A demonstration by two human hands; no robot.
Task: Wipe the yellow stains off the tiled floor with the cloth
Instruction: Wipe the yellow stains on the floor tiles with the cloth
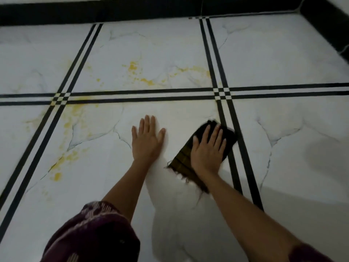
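My right hand (208, 148) presses flat on a dark brown cloth (184, 161) with a frayed edge, lying on the white marbled tile beside a double black stripe. My left hand (146, 140) rests flat on the bare floor to the cloth's left, fingers apart, holding nothing. Yellow stains (69, 156) spread over the left part of the same tile, well left of both hands. More yellow stains (145, 78) mark the tile beyond the horizontal stripes.
Double black stripes (222, 92) cross the tiled floor (283, 53) in a grid. A black skirting (94, 12) runs along the far wall and turns down at the right corner. A patterned maroon sleeve (94, 233) covers my left upper arm.
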